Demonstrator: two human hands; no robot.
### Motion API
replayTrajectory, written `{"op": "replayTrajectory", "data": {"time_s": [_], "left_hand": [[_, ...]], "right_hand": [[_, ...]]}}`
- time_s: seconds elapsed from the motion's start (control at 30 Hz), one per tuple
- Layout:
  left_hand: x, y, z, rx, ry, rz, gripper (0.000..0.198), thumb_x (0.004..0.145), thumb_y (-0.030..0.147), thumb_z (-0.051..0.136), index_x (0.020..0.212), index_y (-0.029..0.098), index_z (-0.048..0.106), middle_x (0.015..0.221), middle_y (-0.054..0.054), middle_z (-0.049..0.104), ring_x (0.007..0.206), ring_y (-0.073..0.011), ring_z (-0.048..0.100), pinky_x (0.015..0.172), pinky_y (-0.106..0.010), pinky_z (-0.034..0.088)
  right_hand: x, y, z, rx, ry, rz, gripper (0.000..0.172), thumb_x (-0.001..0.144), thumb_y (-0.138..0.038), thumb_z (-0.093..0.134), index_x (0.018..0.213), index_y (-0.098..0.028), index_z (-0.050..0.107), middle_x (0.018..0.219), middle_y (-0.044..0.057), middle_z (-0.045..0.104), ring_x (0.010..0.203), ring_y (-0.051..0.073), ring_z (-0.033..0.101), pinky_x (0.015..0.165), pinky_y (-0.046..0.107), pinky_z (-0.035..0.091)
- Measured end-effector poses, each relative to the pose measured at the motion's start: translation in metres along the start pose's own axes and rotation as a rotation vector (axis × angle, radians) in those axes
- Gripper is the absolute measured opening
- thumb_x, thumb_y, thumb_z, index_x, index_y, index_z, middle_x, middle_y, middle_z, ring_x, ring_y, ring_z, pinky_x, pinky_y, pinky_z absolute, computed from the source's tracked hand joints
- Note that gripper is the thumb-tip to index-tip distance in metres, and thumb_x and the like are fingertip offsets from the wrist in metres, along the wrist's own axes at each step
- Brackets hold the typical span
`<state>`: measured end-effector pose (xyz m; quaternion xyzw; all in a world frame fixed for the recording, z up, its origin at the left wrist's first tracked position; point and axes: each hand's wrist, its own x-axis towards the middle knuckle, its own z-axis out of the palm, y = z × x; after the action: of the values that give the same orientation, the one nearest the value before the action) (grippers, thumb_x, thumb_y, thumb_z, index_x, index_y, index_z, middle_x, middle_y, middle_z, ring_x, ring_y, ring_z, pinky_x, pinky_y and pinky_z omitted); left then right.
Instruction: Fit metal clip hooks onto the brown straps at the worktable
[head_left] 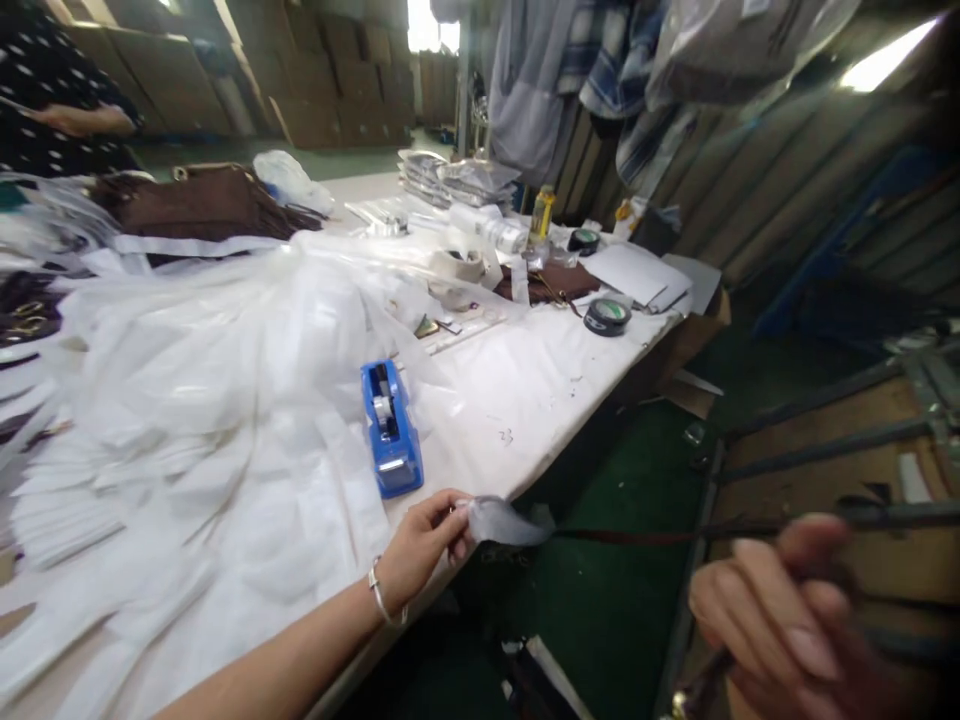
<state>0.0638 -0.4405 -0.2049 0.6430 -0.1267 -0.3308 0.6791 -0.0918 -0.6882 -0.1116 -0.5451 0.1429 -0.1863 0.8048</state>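
Near the front edge of the table, my left hand (435, 537) pinches the end of a thin whitish wrap (506, 522). A dark brown strap (630, 537) runs from that wrap across to the right, above the floor. At the lower right, my right hand (780, 610) is blurred, its fingers curled around a dark brown part of the strap. A gold-coloured metal fitting (679, 702) shows below those fingers. Just beyond my left hand, a blue tape dispenser (405, 462) stands on the white-covered table (480, 440).
White sheets and strips (247, 440) pile up across the table's left side. Farther back lie a brown bag (202, 205), a black tape roll (607, 316) and a yellow bottle (541, 212). A metal-framed cart (817, 410) stands at right. Another person (60, 90) is at far left.
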Motion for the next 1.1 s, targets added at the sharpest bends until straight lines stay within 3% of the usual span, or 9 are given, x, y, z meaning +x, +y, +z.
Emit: {"op": "replayTrajectory", "data": {"time_s": [0.1,0.27,0.4,0.5,0.63,0.8,0.9,0.97,1.1], "left_hand": [[-0.041,0.034,-0.012,-0.269,0.002,-0.059,0.037,0.083,0.049,0.06,0.086,0.012,0.057,0.057,0.002,0.055,0.044,-0.0068,0.047,0.043,-0.017,0.036],[-0.097,0.085,-0.053,-0.354,-0.015,-0.091,0.038,0.081,0.047,0.063,0.096,0.012,0.058,0.061,-0.001,0.059,0.044,-0.0089,0.052,0.039,-0.016,0.036],[-0.134,0.099,-0.103,-0.466,-0.034,0.072,0.059,0.078,0.046,0.067,0.126,0.015,0.049,0.073,-0.003,0.06,0.056,-0.0112,0.056,0.052,-0.022,0.044],[-0.171,0.084,-0.126,-0.337,0.052,0.312,0.086,0.066,0.049,0.077,0.138,0.022,0.04,0.109,-0.009,0.058,0.1,-0.0221,0.056,0.085,-0.032,0.045],[-0.214,0.04,-0.096,-0.216,0.151,0.271,0.077,0.066,0.042,0.08,0.133,0.022,0.048,0.123,-0.01,0.057,0.117,-0.0274,0.05,0.102,-0.038,0.035],[-0.224,-0.005,-0.02,-0.772,0.519,0.246,0.036,0.088,0.042,0.055,0.1,0.01,0.066,0.097,-0.014,0.068,0.09,-0.023,0.065,0.083,-0.034,0.05],[-0.225,-0.016,0.006,-1.021,0.678,0.333,0.027,0.087,0.036,0.058,0.097,0.011,0.062,0.101,-0.015,0.067,0.098,-0.024,0.063,0.088,-0.035,0.049],[-0.226,-0.018,0.015,-1.008,0.755,0.337,0.026,0.085,0.035,0.062,0.097,0.012,0.06,0.085,-0.007,0.065,0.075,-0.0153,0.064,0.072,-0.027,0.052],[-0.225,-0.009,0.03,-0.702,0.659,0.299,0.032,0.079,0.034,0.07,0.101,0.012,0.062,0.058,0.007,0.043,0.045,-0.0022,0.033,0.042,-0.014,0.025]], "right_hand": [[0.01,0.025,0.054,-0.322,-0.179,0.074,0.034,0.076,-0.034,0.068,0.11,-0.036,0.065,0.075,0.002,0.061,0.042,0.007,0.041,0.034,0.022,0.034],[0.018,0.069,0.166,-0.737,-0.557,0.184,0.047,0.066,-0.044,0.075,0.109,-0.027,0.067,0.104,0.009,0.066,0.087,0.026,0.06,0.078,0.038,0.05],[0.004,0.069,0.237,-0.633,-0.722,0.477,0.047,0.076,-0.061,0.057,0.078,-0.015,0.07,0.06,0.004,0.06,0.057,0.017,0.053,0.054,0.029,0.045],[-0.015,0.076,0.263,-0.623,-0.783,0.597,0.056,0.072,-0.068,0.057,0.079,-0.013,0.066,0.045,-0.003,0.045,0.04,0.009,0.036,0.039,0.023,0.029],[-0.054,0.114,0.256,-0.606,-0.957,0.589,0.059,0.068,-0.071,0.059,0.076,-0.013,0.065,0.042,-0.005,0.041,0.037,0.007,0.033,0.037,0.022,0.024],[-0.097,0.143,0.2,-0.633,-0.996,0.612,0.057,0.069,-0.069,0.059,0.054,-0.014,0.055,0.037,-0.004,0.039,0.031,0.005,0.032,0.033,0.02,0.021],[-0.104,0.123,0.172,-0.478,-0.85,0.621,0.053,0.08,-0.063,0.051,0.071,-0.013,0.064,0.037,-0.005,0.041,0.031,0.005,0.032,0.033,0.018,0.021],[-0.1,0.101,0.162,-0.366,-0.746,0.554,0.047,0.083,-0.057,0.052,0.099,-0.015,0.065,0.048,-0.004,0.052,0.034,0.003,0.032,0.034,0.016,0.02],[-0.091,0.064,0.152,-0.349,-0.721,0.412,0.044,0.082,-0.053,0.057,0.098,-0.013,0.066,0.059,0.0,0.061,0.035,0.002,0.035,0.034,0.016,0.023]]}}
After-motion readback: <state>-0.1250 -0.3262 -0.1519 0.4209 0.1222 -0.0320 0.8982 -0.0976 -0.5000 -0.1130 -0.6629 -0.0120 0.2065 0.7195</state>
